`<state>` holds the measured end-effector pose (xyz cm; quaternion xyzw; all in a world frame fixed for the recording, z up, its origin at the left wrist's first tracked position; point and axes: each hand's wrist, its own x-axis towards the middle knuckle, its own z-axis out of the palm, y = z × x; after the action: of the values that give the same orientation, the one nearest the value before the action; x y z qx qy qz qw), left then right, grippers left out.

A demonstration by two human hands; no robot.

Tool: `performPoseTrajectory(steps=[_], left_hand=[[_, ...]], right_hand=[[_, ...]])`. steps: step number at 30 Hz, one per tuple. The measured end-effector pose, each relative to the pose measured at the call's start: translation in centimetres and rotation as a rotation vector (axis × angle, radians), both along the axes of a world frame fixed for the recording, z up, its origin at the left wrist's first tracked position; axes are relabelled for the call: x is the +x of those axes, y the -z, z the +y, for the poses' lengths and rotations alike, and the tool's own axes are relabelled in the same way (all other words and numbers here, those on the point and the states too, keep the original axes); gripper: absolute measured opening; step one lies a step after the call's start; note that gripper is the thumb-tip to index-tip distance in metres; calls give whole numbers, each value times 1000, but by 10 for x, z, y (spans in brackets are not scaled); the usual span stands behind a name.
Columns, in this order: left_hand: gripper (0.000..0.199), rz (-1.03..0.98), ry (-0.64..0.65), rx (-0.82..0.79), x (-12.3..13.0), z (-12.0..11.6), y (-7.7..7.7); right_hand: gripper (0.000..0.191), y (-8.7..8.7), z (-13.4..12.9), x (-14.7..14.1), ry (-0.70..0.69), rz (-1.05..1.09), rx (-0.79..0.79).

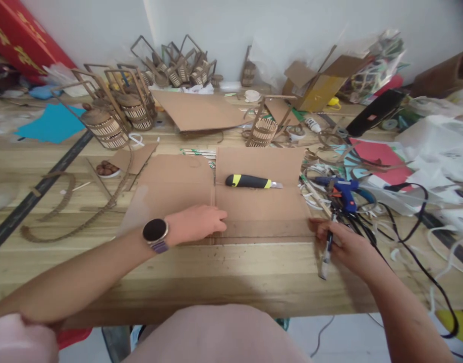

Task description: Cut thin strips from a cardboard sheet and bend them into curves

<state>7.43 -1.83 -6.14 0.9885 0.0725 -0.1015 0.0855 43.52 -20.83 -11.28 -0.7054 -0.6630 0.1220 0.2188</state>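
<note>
A folded-out sheet of brown cardboard (262,212) lies flat before me, with a seam down its middle. My left hand (197,222), a watch on its wrist, rests on the sheet by that seam; its fingers are bent, slightly apart, and hold nothing visible. At the sheet's right corner, my right hand (341,239) is closed round a slim pen-like tool (325,262) with a dark grip and a silvery lower end. Its exact kind is unclear. Fingertips of this hand touch or nearly touch the cardboard edge. A black and yellow utility knife (250,181) lies on the sheet.
On the right are a blue glue gun (345,191), tangled cords and red paper (390,161). Small bamboo baskets (106,126) stand at back left, another basket (264,131) behind the sheet. A bowl of nuts (107,169) and a curved strip (83,234) lie left.
</note>
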Motion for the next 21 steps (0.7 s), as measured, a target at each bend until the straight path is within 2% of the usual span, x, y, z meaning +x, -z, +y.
performPoseTrajectory(steps=[4,8,12,21], left_hand=[[15,168,179,65,35,9,-18],[19,241,289,78,60,8,-21],[36,258,261,65,68,1,-21],[38,280,212,72,58,-8,-24]], right_hand=[[10,1,3,2,-9,7,17],[7,6,6,5,-47,21,18],[7,11,6,7,-38,32,38],[12,-3,3,-3,-20,-3,3]])
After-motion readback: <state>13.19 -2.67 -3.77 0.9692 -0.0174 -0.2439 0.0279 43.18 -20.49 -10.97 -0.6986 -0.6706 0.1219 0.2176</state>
